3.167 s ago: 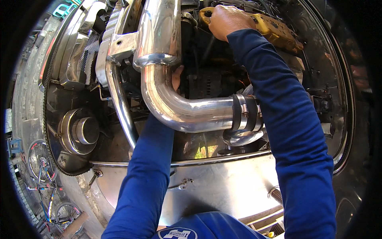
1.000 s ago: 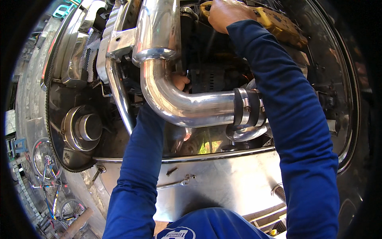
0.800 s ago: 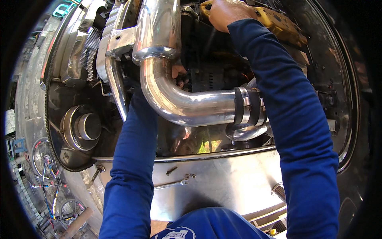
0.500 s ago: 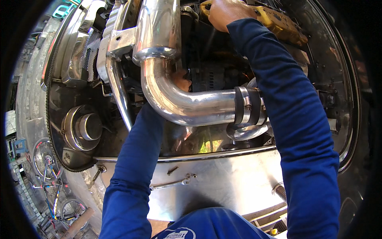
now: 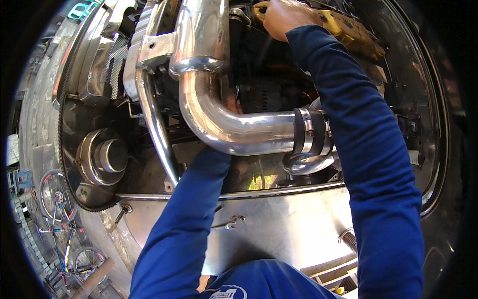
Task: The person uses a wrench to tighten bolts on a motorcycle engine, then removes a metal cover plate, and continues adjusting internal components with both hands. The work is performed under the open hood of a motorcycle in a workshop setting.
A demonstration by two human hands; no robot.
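Observation:
My right hand (image 5: 290,19) rests on the yellow engine cover (image 5: 351,32) at the top edge, its fingers mostly cut off or turned from view. Below it, my left arm passes under the bent polished metal pipe (image 5: 219,127). Only a sliver of my left hand (image 5: 235,103) shows in the dark gap behind the bend, close to a dark finned engine part (image 5: 266,97). What its fingers touch is hidden. A black hose sleeve with metal clamps (image 5: 308,130) joins the pipe's right end, beside my right forearm.
A wrench (image 5: 229,225) and a small nut (image 5: 242,218) lie on the shiny metal panel in front, partly behind my left sleeve. A thin metal tube (image 5: 158,129) slants down left of the pipe. A round metal cap (image 5: 113,155) sits further left. A bicycle (image 5: 60,219) lies beyond.
My left forearm has shifted right and now covers more of the wrench. Less of my left hand shows behind the pipe. My right hand stays on the yellow cover.

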